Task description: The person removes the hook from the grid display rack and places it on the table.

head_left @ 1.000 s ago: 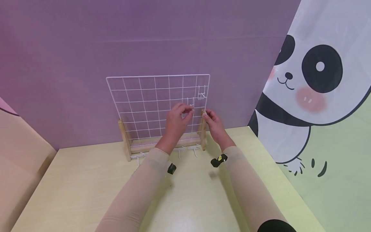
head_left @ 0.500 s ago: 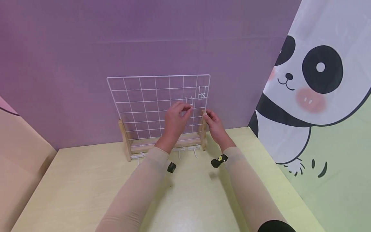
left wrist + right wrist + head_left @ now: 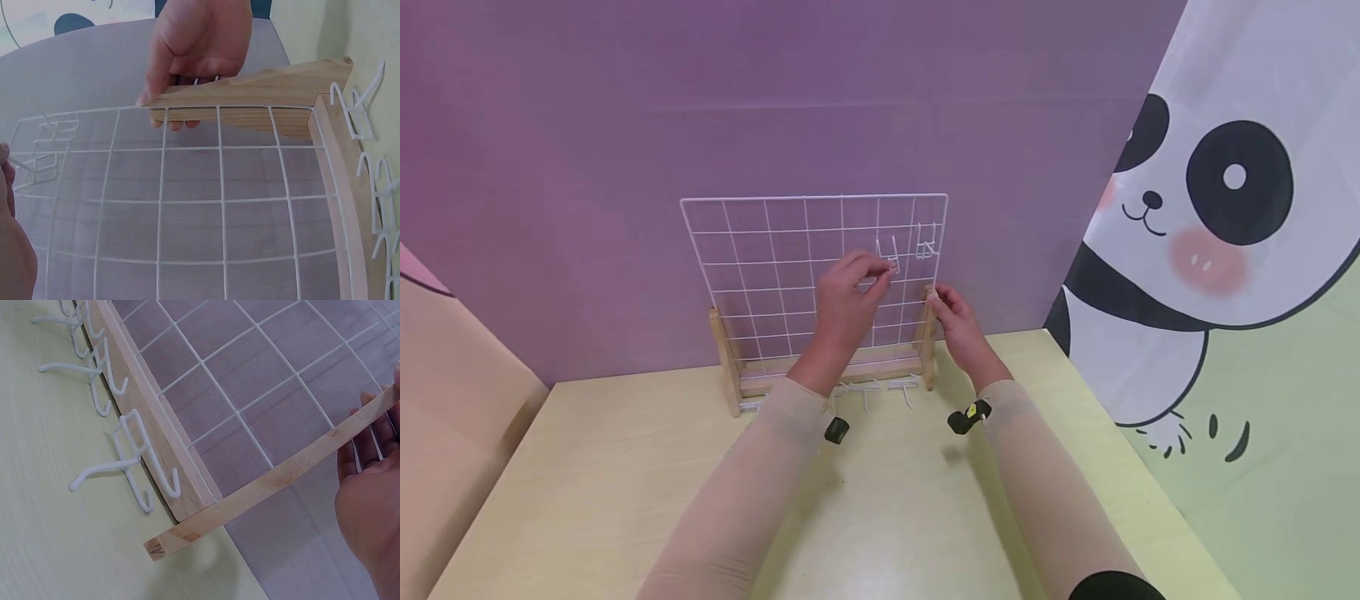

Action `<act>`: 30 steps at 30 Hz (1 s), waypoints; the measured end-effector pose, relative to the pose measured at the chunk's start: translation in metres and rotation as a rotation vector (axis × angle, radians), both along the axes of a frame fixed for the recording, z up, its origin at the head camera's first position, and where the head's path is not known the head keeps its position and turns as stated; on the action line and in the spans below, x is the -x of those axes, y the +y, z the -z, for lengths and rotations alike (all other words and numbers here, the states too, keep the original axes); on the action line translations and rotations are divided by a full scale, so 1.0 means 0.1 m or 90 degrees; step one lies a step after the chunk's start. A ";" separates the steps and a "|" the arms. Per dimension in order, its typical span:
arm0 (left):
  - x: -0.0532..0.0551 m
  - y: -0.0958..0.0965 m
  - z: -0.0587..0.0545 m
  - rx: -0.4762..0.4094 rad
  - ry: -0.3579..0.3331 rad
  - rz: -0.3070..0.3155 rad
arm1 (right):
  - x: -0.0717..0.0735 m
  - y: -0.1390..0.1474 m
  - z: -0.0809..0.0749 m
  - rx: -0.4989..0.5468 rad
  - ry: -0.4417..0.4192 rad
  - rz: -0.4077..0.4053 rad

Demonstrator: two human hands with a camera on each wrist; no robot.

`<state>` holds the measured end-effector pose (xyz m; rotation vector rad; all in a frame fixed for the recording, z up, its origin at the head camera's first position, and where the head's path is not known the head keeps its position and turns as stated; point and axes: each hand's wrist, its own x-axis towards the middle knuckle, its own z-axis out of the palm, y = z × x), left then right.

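A white wire grid panel [image 3: 808, 260] stands upright in a wooden stand [image 3: 727, 367]. Thumb and fingertips of my left hand [image 3: 842, 304] pinch a white wire hook [image 3: 45, 166], held against the upper right part of the grid. Beside it, near the grid's right edge, hangs another white hook [image 3: 926, 249]. My right hand [image 3: 961, 329] grips the stand's right upright [image 3: 275, 481], its thumb on the near side and fingers wrapped behind, as the left wrist view shows. Thin white wire prongs [image 3: 375, 442] show between the right hand's fingers; what they belong to is hidden.
Several spare white hooks [image 3: 134, 456] lie along the stand's front foot on the pale wooden table [image 3: 625, 500]. Behind the grid rises a purple backdrop [image 3: 805, 83]. A panda print [image 3: 1210, 208] covers the right side.
My left hand has moved slightly up and to the left, taking the pinched hook higher on the grid. The right hand keeps its hold on the upright.
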<state>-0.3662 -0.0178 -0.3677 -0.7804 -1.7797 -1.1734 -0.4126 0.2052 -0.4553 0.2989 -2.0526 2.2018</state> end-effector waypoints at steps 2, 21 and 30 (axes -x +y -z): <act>-0.02 -0.03 0.00 0.007 0.004 0.001 | 0.00 0.00 0.01 0.001 -0.001 -0.002; -0.19 -0.56 0.27 0.106 -0.005 -0.015 | 0.02 -0.02 0.05 -0.013 0.007 0.008; -0.31 -0.86 0.46 0.174 -0.036 -0.048 | 0.04 -0.02 0.04 -0.019 -0.002 0.012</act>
